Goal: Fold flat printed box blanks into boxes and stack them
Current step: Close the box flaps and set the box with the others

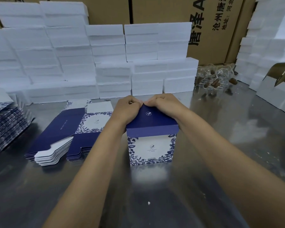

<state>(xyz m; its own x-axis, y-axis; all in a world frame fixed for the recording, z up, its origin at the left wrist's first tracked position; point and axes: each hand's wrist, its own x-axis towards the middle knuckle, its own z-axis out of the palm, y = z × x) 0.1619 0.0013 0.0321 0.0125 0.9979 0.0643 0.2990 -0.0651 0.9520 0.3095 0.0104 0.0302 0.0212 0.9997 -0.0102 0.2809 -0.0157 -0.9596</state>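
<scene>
While the box stands upright on the steel table, near the middle, both hands sit at the far edge of its dark blue lid. That lid slopes up from the near top edge toward the knuckles. The left hand curls over the far left corner and the right hand over the far right, fingers bent round the lid's far edge and pinching it; the two hands nearly touch above the small white logo. So the box lies below and nearer than the grip, its floral blue-and-white front facing the camera.

Left of the box, a pile of flat blanks lies on the table, and a second, fanned pile sits at the far left edge. White foam blocks are stacked along the far side, with brown cartons behind them.
</scene>
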